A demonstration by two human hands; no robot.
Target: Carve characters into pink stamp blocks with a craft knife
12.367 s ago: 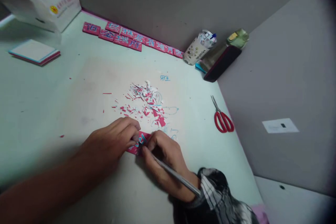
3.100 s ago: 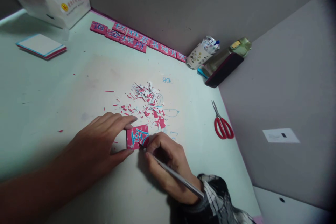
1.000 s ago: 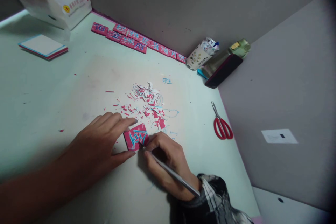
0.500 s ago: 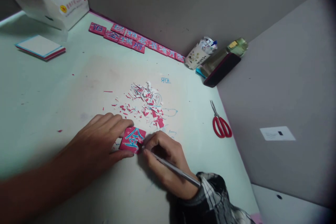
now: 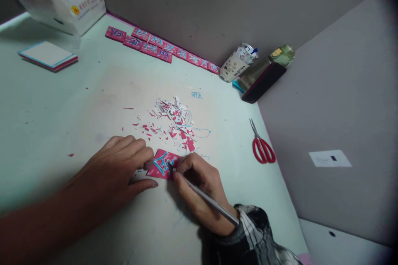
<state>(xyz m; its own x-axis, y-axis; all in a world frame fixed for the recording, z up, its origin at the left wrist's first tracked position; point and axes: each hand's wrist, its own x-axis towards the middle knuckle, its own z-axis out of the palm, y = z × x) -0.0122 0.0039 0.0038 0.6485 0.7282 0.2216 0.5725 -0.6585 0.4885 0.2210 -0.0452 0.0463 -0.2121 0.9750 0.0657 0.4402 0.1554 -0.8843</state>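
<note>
Head view, left to right. At the far left corner stands a white paper bag with a red top (image 5: 62,0), and in front of it lies a flat stack of white cards with blue and red edges (image 5: 46,54). A row of pink lettered tiles (image 5: 161,47) runs along the wall.

The left hand (image 5: 118,169) lies low on the pale green tabletop (image 5: 46,112), palm down and forearm flat. Its forefinger and thumb bracket the left edge of the pink square tile with a blue character (image 5: 163,164), pinning it in place. The tile lies flat near the table's front, just below a heap of pink and white paper scraps (image 5: 174,122).

The right hand (image 5: 199,186), wrist resting on the table, is clenched in a pen grip around a slim metal-handled cutting tool (image 5: 208,199). The tool's tip meets the tile's right edge.

Judged risks: the tile is steadied from one side only, so a firm stroke could skid or rotate it. A slipped tip would travel toward the left thumb, or nick the blue strokes.

Farther right are a patterned paper cup (image 5: 234,64), a dark phone (image 5: 263,83) and red-handled scissors (image 5: 263,147), all well apart from both hands.
</note>
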